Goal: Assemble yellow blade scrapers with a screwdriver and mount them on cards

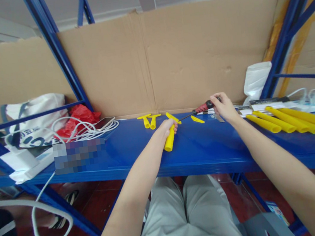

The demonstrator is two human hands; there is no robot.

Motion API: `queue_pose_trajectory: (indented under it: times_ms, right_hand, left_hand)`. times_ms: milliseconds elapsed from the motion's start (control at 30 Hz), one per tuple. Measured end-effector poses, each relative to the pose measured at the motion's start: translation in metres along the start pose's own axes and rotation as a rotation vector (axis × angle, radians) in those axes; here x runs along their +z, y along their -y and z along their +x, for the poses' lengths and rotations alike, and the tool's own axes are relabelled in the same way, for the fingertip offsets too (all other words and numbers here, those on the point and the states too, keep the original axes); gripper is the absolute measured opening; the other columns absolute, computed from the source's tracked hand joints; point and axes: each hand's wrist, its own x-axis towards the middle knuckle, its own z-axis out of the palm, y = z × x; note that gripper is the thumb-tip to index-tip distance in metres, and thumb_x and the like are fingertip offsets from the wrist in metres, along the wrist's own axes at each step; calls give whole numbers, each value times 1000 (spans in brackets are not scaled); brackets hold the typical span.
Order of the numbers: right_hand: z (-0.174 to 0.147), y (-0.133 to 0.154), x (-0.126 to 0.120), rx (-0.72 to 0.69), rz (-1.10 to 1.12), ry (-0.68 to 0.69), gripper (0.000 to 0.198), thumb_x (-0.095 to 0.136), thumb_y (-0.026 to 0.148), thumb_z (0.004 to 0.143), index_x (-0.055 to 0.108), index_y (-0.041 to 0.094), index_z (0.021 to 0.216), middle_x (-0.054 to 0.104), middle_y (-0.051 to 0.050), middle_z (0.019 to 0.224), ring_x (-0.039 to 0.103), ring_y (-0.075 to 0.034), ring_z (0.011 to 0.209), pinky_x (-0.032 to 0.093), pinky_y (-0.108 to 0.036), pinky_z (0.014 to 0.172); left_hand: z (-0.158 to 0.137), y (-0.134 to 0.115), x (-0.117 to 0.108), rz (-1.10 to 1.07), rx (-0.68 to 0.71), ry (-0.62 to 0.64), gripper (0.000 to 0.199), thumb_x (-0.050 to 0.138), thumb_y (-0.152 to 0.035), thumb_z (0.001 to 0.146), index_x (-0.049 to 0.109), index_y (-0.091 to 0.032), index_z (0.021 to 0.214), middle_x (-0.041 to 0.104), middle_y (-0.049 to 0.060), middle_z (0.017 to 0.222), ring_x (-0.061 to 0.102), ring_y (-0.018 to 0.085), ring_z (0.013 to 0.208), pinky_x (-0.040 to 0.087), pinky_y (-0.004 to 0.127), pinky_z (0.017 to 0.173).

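My left hand [169,127] is closed around a yellow tube [169,143] with a flat yellow crosspiece [172,117] at its far end. In my right hand [222,105] is the red and black handle of a screwdriver [202,107]. Its thin shaft points left, and the tip meets the crosspiece end beside my left fingers; the exact contact is too small to make out. A loose yellow flat piece [197,119] lies under the screwdriver. Two T-shaped yellow pieces [149,122] rest near the cardboard at the back.
Several yellow tubes [289,119] lie on the blue shelf [208,146] at the right. White cables [85,129], a power strip [32,167], a red plastic bag [77,119] and a cloth bag [40,115] occupy the left. A cardboard sheet [195,54] stands behind, between blue posts.
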Motion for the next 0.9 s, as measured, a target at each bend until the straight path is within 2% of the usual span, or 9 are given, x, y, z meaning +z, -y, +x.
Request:
queue_pose_trajectory:
  times_ms: [167,333,400,500,600,700,900]
  right_hand:
    - [-7,17,2,152,123,1,45,64,63,67,51,22,80,40,9,39,34,-8,28,24,-21,29]
    - [-7,25,-1,255,303,103,38,63,58,73,52,22,80,54,4,48,47,-9,36,34,-20,34]
    - [-6,26,-2,253,347,143,35,63,54,74,50,22,76,59,2,54,51,-9,41,38,-20,37]
    - [-5,24,-2,220,371,155,36,67,52,72,49,21,73,54,4,52,49,-8,39,37,-19,36]
    - [-3,20,-3,204,391,86,40,75,51,64,49,21,70,47,7,49,43,-6,37,34,-18,33]
    - [-2,17,-4,233,407,30,45,79,51,58,46,20,66,47,7,48,45,-6,39,35,-18,33]
    - [-2,16,-4,221,397,49,40,72,54,66,49,22,73,41,9,41,40,-7,34,33,-18,33]
  left_hand:
    - [-1,0,0,-19,14,-11,19,40,-2,78,45,-16,66,40,-4,44,34,6,33,28,18,36]
    - [-1,-1,1,-25,20,0,17,41,-1,76,47,-16,69,40,-4,43,35,6,33,29,18,35]
    - [-1,0,1,-30,22,3,17,41,-2,77,48,-16,69,40,-4,43,34,7,32,29,18,35]
    - [-1,0,1,-35,19,-11,17,42,-4,79,47,-16,68,40,-4,43,34,6,32,29,18,35]
    - [-2,0,1,-34,19,-17,17,42,-4,79,47,-16,68,41,-4,45,34,6,32,29,18,35]
    - [-2,0,2,-26,13,3,18,40,-4,79,46,-16,67,40,-4,44,34,6,32,29,18,35]
    - [-3,0,2,-16,18,-3,19,40,-2,77,44,-16,66,39,-5,44,34,6,32,28,19,36]
